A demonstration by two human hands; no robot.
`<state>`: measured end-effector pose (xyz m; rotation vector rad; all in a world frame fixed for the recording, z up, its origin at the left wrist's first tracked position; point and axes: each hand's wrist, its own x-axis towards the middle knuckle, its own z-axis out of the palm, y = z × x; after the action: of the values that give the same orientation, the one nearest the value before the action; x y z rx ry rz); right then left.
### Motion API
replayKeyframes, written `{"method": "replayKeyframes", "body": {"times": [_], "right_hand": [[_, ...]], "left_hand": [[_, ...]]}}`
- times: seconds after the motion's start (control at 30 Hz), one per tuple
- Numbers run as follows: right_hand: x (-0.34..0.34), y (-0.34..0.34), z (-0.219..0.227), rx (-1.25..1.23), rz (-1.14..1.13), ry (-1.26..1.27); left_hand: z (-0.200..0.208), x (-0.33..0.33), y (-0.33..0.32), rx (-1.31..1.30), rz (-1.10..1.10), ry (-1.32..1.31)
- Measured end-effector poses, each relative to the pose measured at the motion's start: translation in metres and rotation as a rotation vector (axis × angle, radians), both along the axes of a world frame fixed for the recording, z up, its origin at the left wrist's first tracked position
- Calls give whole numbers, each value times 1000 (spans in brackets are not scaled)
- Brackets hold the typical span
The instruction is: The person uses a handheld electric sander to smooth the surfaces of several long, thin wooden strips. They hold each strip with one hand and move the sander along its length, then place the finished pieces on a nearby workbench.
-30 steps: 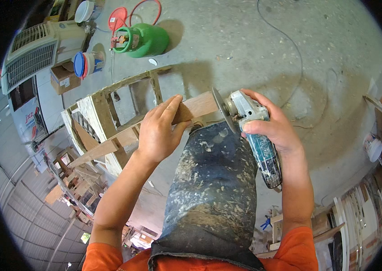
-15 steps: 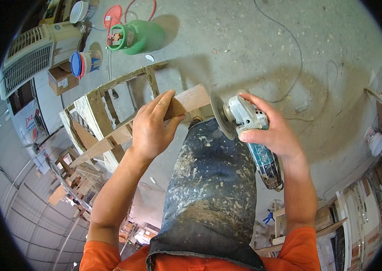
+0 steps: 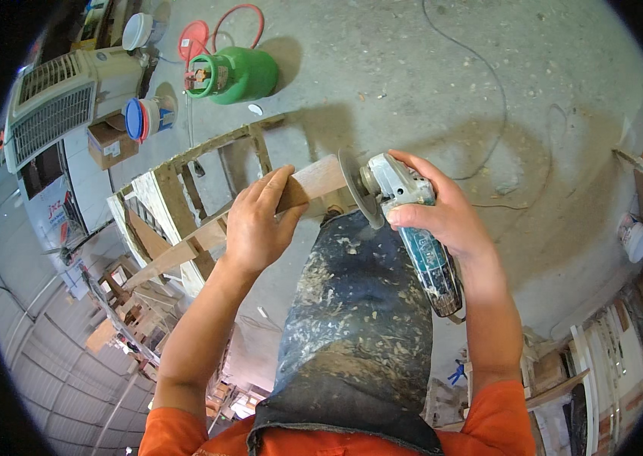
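With my right hand (image 3: pixel 443 205) I grip the head of a teal and grey angle grinder (image 3: pixel 428 258), thumb on the near side and fingers over the top. Its round disc (image 3: pixel 360 190) faces left, edge-on to me, against or very close to the end of a wooden board (image 3: pixel 315 182). Whether the disc spins cannot be seen. My left hand (image 3: pixel 259 216) is closed round the board near that end. The board slants down to the left, across a rough wooden frame (image 3: pixel 165 194). My left palm's underside is hidden.
A green gas cylinder (image 3: pixel 249 74) with a red hose stands on the concrete floor beyond the frame. Paint buckets (image 3: pixel 155 118), a cardboard box (image 3: pixel 111 143) and an air cooler (image 3: pixel 55 102) are at the left. A cable (image 3: pixel 488 68) trails over the floor. Timber (image 3: pixel 603 365) is stacked at right.
My right hand and the grinder have shifted slightly left. The board's end appears a little lower and further left, with my left hand still on it. The whole view has also shifted slightly.
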<state>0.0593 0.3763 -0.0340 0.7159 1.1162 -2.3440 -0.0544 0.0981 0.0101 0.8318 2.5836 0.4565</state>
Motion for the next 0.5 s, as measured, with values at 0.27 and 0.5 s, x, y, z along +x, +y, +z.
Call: {"method": "replayKeyframes", "body": {"times": [0.27, 0.5], "right_hand": [[20, -4, -13, 194, 43, 78], [27, -9, -17, 28, -98, -137]], "left_hand": [[-1, -1, 1, 15, -2, 1], [2, 0, 2, -7, -14, -19]]}}
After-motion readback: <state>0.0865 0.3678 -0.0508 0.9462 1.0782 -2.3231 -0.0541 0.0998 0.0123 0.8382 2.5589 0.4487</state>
